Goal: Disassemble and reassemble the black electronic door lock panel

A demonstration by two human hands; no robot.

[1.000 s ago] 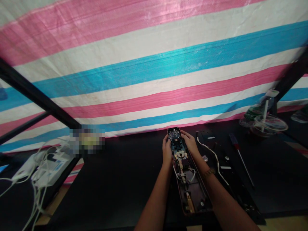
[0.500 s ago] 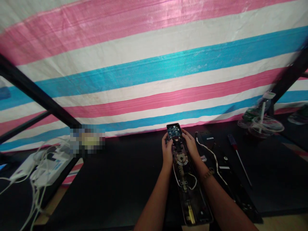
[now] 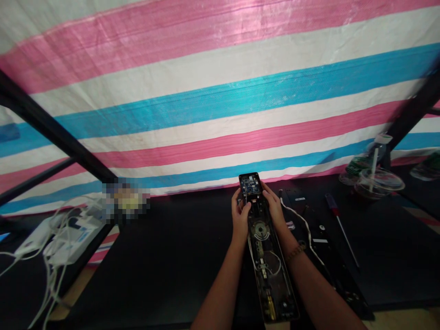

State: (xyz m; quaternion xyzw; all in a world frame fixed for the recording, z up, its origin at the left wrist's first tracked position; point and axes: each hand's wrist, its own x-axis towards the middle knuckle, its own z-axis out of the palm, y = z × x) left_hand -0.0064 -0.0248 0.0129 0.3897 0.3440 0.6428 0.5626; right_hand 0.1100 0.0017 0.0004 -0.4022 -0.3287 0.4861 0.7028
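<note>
At the far left of the table, a white power strip with white chargers (image 3: 70, 243) is tangled in loose white cables, well apart from the fingers. A slanted black metal frame bar (image 3: 51, 123) rises behind it, and a pixelated, unreadable patch (image 3: 125, 199) is seen beside the bar's lower end. Behind everything hangs a pink, white and blue striped woven tarpaulin (image 3: 220, 91), which meets the far edge of the black table (image 3: 165, 270).

Near the middle, a long, narrow, dark electronic lock housing (image 3: 270, 261) is held up at its far end, with its opened interior showing a round mechanism, thin white wires and a brass-coloured part. A dark-blue circuit board (image 3: 250, 185) is seen at its far tip, just beyond the fingers.

The housing is gripped from both sides. Its left edge is wrapped by the curled fingers (image 3: 239, 206) of the left hand (image 3: 241, 219), and its right edge is pressed by the fingers of the right hand (image 3: 273, 206). A beaded bracelet (image 3: 295, 253) is worn on the right wrist.

Just right of the right hand, a flat black lock plate (image 3: 325, 250) lies on the table with a white wire (image 3: 302, 224) along it. Farther right stands a screwdriver with a red-and-blue handle (image 3: 332, 204), lying with its thin shaft toward the near side. At the far right, well beyond the fingers, a clear plastic cup with a domed lid and straw (image 3: 378, 185) stands near the tarpaulin.
</note>
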